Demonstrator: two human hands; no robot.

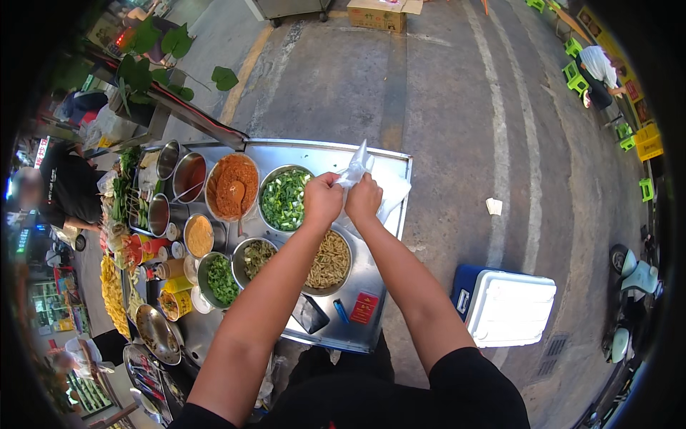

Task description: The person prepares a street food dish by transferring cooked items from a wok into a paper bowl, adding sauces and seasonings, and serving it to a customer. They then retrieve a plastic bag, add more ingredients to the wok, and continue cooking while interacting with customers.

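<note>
Both my hands grip a thin clear plastic bag (358, 167) over the far right part of a metal cart top (321, 153). My left hand (323, 199) pinches one side of it and my right hand (364, 197) the other, close together. More white plastic (394, 187) spreads to the right of my right hand. Left of my left hand stands a bowl of chopped green onions (284, 199). Beneath my left forearm, partly hidden, is a bowl of cut brown-yellow food pieces (329, 260). A bowl of red sauce (232, 185) with a spoon (238, 195) lies further left.
A phone (311, 315), a blue lighter (341, 311) and a red packet (364, 308) lie on the near edge. Sauce pots, chopped herbs (222, 279) and a metal pan (159, 333) crowd the left. A cooler (509, 308) stands right of the cart; a person (67, 185) stands left.
</note>
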